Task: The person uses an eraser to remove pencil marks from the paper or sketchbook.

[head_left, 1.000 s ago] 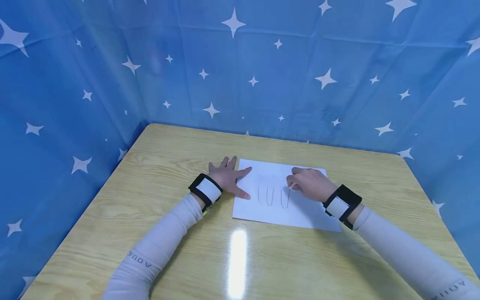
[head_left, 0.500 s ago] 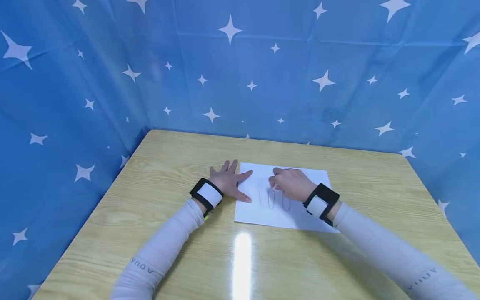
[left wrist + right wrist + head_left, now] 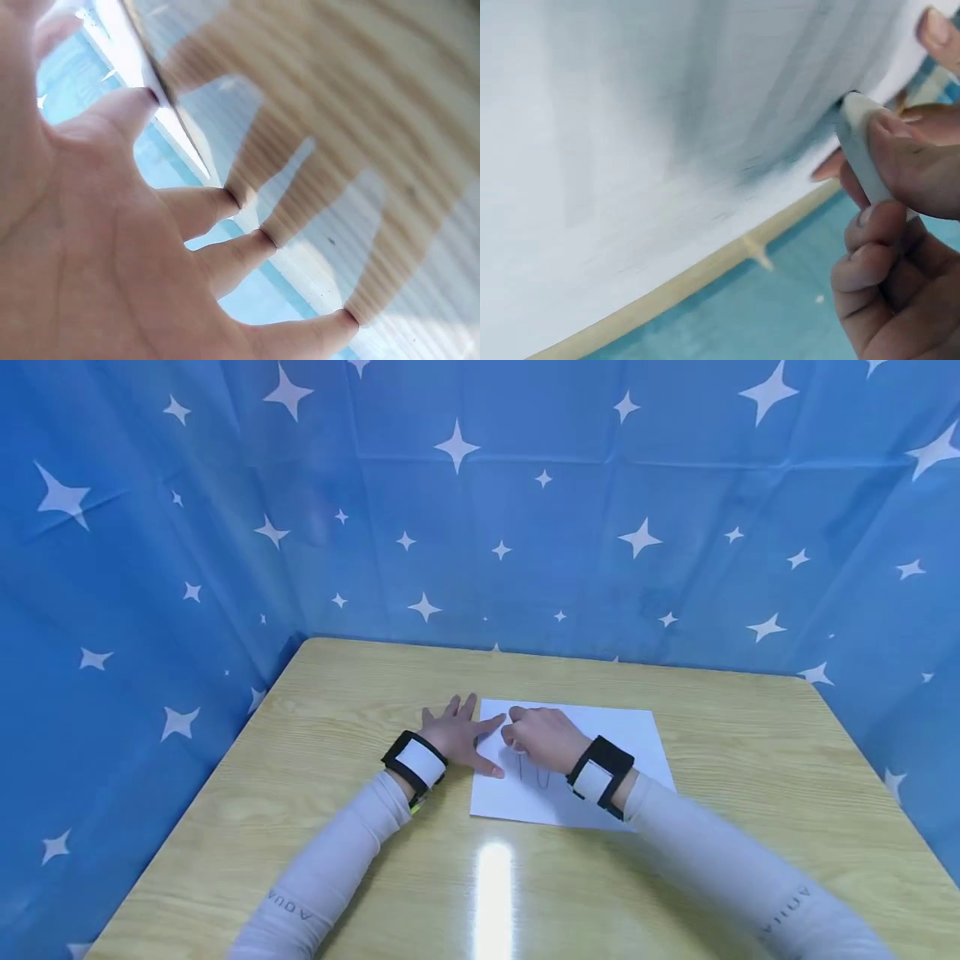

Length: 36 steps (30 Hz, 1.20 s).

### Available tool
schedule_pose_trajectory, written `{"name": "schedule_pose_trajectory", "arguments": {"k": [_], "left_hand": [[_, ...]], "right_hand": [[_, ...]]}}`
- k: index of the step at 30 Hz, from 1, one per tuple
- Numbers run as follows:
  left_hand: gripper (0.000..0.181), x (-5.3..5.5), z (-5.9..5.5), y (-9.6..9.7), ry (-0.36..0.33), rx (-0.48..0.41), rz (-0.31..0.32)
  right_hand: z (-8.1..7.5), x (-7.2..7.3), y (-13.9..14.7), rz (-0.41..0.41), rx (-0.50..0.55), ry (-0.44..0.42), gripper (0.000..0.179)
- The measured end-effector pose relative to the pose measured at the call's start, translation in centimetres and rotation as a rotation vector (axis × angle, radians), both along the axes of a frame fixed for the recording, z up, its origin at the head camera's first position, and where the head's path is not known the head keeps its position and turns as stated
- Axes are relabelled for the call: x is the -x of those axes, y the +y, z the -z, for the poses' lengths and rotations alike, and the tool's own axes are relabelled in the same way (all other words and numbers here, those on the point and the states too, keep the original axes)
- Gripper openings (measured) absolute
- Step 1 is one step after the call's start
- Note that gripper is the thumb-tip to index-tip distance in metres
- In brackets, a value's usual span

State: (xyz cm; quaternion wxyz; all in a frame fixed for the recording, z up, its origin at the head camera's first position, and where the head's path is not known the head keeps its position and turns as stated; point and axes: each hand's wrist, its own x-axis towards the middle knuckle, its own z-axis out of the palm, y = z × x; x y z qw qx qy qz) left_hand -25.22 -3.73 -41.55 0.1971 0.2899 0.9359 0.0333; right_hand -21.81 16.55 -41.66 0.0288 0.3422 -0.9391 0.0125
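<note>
A sheet of white paper [image 3: 611, 739] lies on the wooden table with thin drawn strokes [image 3: 542, 778] on it, one straight and one U-shaped. My left hand [image 3: 459, 739] spreads over its left edge; thumb and index finger reach onto the sheet. In the left wrist view the fingertips [image 3: 268, 237] of that hand touch the tabletop. Over the sheet's left half, my right hand [image 3: 547, 741] pinches what looks like a white eraser [image 3: 864, 154] between thumb and fingers, its dark tip right at the paper. The right hand and wrist cover part of the sheet.
The pale wooden table [image 3: 360, 877] extends around the paper on all sides. A blue curtain [image 3: 525, 585] with white stars hangs behind and beside it. Light glares off the tabletop [image 3: 492, 893] in front of the sheet.
My right hand has moved left across the sheet with the eraser, from the rightmost U-shaped stroke to the straight stroke near my left hand. My left hand stays in place on the paper's edge.
</note>
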Motion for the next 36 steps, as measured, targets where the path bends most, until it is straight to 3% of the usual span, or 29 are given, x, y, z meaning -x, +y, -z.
{"name": "schedule_pose_trajectory", "arguments": {"k": [9, 14, 19, 23, 29, 33, 36], "left_hand": [[0.102, 0.4, -1.0, -0.3, 0.031, -0.017, -0.004], [0.102, 0.0, 0.3, 0.1, 0.007, -0.008, 0.014], [0.101, -0.6, 1.4, 0.7, -0.002, -0.029, 0.026], [0.101, -0.6, 0.9, 0.6, 0.021, -0.03, 0.019], [0.102, -0.1, 0.5, 0.0, 0.021, -0.025, 0.01], [0.102, 0.0, 0.6, -0.1, 0.005, -0.017, 0.014], [0.102, -0.1, 0.6, 0.1, 0.006, -0.007, 0.011]], "right_hand": [[-1.2, -1.9, 7.7, 0.129, 0.012, -0.019, 0.012], [-0.8, -1.3, 4.4, 0.103, 0.039, -0.074, 0.01], [0.4, -1.0, 0.4, -0.024, -0.002, -0.013, 0.01], [0.1, -1.9, 2.6, 0.026, -0.084, 0.042, 0.009], [-0.5, -2.8, 7.0, 0.119, -0.067, -0.008, 0.011], [-0.7, -1.6, 4.6, 0.102, -0.038, -0.024, 0.013], [-0.5, -0.6, 1.5, 0.039, -0.006, 0.017, 0.013]]}}
